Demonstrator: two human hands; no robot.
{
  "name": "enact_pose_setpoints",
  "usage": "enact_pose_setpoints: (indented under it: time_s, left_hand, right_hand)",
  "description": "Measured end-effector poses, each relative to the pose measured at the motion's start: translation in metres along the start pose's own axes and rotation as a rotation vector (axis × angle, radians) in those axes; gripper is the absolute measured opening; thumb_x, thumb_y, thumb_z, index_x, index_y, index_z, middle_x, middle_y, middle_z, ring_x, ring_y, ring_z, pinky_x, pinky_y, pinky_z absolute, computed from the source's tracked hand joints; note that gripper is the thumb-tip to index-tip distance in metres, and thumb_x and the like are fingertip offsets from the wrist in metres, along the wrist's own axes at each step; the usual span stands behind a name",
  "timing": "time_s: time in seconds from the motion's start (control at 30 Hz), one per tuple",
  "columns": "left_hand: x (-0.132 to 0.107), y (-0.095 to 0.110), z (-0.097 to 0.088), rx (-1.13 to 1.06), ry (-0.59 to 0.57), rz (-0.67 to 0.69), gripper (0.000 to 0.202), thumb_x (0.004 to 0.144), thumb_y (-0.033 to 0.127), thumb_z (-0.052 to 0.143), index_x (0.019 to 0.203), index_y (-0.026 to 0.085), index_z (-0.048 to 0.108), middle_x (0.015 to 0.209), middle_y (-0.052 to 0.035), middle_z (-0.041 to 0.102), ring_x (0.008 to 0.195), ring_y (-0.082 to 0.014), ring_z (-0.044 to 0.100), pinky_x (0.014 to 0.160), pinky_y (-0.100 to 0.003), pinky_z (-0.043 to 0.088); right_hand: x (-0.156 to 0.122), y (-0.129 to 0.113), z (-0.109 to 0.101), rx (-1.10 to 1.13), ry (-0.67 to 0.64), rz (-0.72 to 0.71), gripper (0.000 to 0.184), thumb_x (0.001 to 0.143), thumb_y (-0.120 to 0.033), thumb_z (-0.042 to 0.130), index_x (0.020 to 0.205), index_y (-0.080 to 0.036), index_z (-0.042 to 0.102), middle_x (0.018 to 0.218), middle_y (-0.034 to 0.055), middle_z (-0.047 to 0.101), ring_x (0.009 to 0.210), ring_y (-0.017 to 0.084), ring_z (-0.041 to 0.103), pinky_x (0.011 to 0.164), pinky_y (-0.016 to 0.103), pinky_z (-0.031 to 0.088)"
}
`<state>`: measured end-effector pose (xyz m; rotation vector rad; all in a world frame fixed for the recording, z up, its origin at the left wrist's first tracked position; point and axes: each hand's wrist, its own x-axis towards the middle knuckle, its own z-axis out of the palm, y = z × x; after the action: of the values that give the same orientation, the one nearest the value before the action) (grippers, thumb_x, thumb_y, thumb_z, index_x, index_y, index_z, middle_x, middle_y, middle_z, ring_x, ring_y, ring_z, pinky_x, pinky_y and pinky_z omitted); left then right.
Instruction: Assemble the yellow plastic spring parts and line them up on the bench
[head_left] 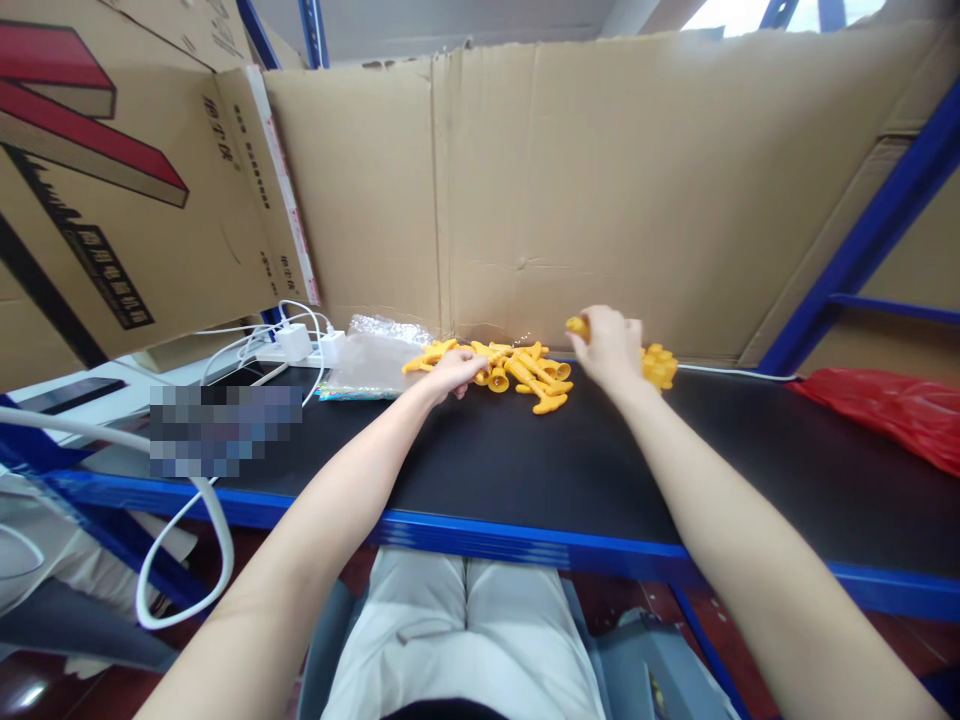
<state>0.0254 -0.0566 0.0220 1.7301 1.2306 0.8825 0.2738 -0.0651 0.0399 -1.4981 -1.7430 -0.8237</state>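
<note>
The right grip is closed around a yellow piece, one end poking past the fingers, in front of the cardboard wall. The left grip is at the left part of the pile of yellow pieces; whether it pinches one or only touches, I cannot tell. Lifting single pieces straight up would probably work best, since they overlap and a sideways pull could drag neighbours. Just beside the right grip, a yellow cluster is partly hidden and easy to knock. The clear plastic bag crowds the pile's left side, the wall limits reach behind, and the red bag lies well apart on the black surface.
</note>
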Motion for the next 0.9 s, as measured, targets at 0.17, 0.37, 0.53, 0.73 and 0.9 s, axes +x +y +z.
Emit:
enact_pose_setpoints:
  time_s: [0.17,0.37,0.53,0.73,0.9]
  left_hand:
    - [0.005,-0.003,0.003,-0.091,0.053,-0.01,0.017,0.084,0.032,0.04,0.085,0.018,0.048,0.049,0.006,0.044,0.031,-0.006,0.036,0.035,-0.019,0.029]
    - [0.005,-0.006,0.002,-0.124,0.062,-0.018,0.024,0.088,0.032,0.029,0.094,0.017,0.047,0.044,0.0056,0.044,0.03,-0.0076,0.035,0.035,-0.018,0.028]
    - [0.004,-0.005,0.0,-0.131,0.112,0.028,0.02,0.088,0.028,0.031,0.089,0.017,0.048,0.038,0.0082,0.035,0.029,-0.007,0.03,0.036,-0.017,0.027]
    - [0.005,-0.005,0.001,-0.108,0.131,0.029,0.02,0.087,0.028,0.033,0.091,0.016,0.049,0.039,0.0073,0.038,0.029,-0.0072,0.032,0.036,-0.018,0.027]
    - [0.007,-0.008,0.002,-0.089,0.145,0.067,0.021,0.085,0.028,0.037,0.09,0.015,0.053,0.039,0.0081,0.035,0.029,-0.0074,0.032,0.037,-0.019,0.028]
  right_hand:
    - [-0.005,0.066,0.004,0.094,0.341,0.533,0.027,0.081,-0.033,0.052,0.102,-0.016,0.047,0.105,0.0127,0.057,0.098,0.025,0.05,0.086,0.039,0.032]
    - [-0.031,0.115,0.015,0.162,0.442,1.146,0.027,0.072,-0.021,0.058,0.093,-0.022,0.042,0.103,0.0097,0.059,0.096,0.021,0.055,0.088,0.035,0.035]
    - [-0.044,0.131,0.031,0.336,0.362,1.406,0.024,0.062,-0.005,0.057,0.077,-0.02,0.046,0.089,0.0077,0.059,0.086,0.018,0.058,0.081,0.031,0.042]
    - [-0.048,0.132,0.039,0.549,0.381,1.436,0.019,0.06,-0.006,0.06,0.066,-0.018,0.046,0.075,0.0031,0.056,0.075,0.016,0.058,0.07,0.027,0.047]
    - [-0.042,0.135,0.042,0.706,0.413,1.439,0.012,0.071,-0.013,0.052,0.068,-0.02,0.041,0.072,0.0034,0.053,0.065,0.015,0.056,0.057,0.026,0.047]
